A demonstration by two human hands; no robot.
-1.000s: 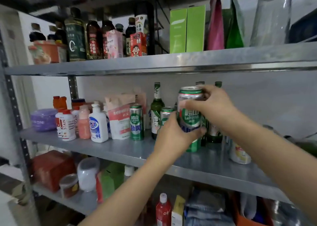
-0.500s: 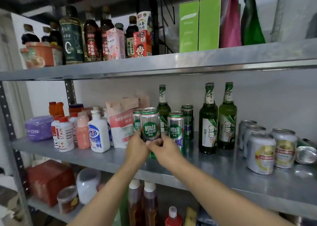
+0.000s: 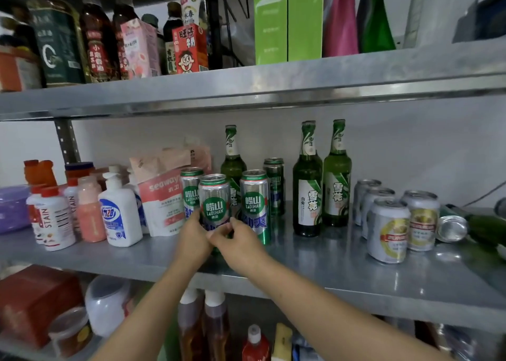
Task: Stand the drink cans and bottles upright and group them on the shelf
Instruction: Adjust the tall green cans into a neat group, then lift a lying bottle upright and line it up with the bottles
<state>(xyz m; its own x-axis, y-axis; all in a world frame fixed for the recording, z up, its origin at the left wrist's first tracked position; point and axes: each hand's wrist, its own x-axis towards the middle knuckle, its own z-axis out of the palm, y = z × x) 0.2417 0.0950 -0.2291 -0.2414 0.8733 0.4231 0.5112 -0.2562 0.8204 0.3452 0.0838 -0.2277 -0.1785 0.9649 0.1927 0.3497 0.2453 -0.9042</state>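
A tall green and silver can (image 3: 215,197) stands upright at the front of the middle shelf (image 3: 342,267). My left hand (image 3: 193,240) and my right hand (image 3: 238,244) both grip its lower part. Three more tall green cans (image 3: 254,199) stand close around it. Behind them is a green beer bottle (image 3: 232,160), and two more green bottles (image 3: 308,185) stand to the right. Several short silver and yellow cans (image 3: 387,232) stand upright further right. A silver can (image 3: 451,228) and a green bottle (image 3: 484,226) lie on their sides at the far right.
Cleaning bottles (image 3: 119,210), a refill pouch (image 3: 161,196) and a purple tub (image 3: 12,207) fill the shelf's left part. The upper shelf (image 3: 246,87) holds sauce bottles, cartons and green boxes (image 3: 287,18). Below are more bottles and containers.
The can went from held up at the right to standing among the green cans at the left. Both hands slid down to its lower part. The view shifted right.
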